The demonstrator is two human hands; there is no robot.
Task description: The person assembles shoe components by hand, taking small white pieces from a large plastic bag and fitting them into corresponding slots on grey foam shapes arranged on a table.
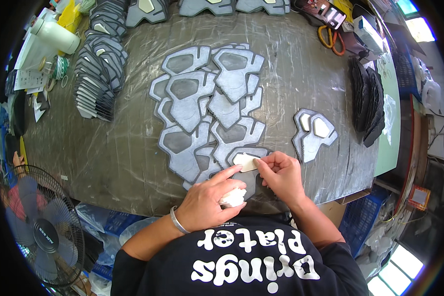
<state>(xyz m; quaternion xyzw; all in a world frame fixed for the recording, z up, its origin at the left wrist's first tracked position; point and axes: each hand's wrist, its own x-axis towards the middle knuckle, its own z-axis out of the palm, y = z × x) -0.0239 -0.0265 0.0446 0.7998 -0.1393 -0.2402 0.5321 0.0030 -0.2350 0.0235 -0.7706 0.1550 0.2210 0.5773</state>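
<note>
Several flat grey foam pieces (pixel 187 111) with dark edges overlap in a loose pile in front of me. On the nearest one, a small cream pad (pixel 245 162) lies over the recessed panel. My right hand (pixel 281 172) pinches the right end of this pad between thumb and finger. The index fingertip of my left hand (pixel 202 202) touches or nearly touches the pad's lower left edge. A small stack of white pads (pixel 233 197) is gripped in the palm and lower fingers of that hand. To the right lie grey pieces with cream pads in their recesses (pixel 314 133).
Fanned stacks of grey pieces (pixel 97 74) line the left and far side. A white bottle (pixel 55 35) stands far left. Orange-handled scissors (pixel 332 40), a phone (pixel 334 17) and black stacked pieces (pixel 367 101) are at right. A fan (pixel 46 234) stands at lower left.
</note>
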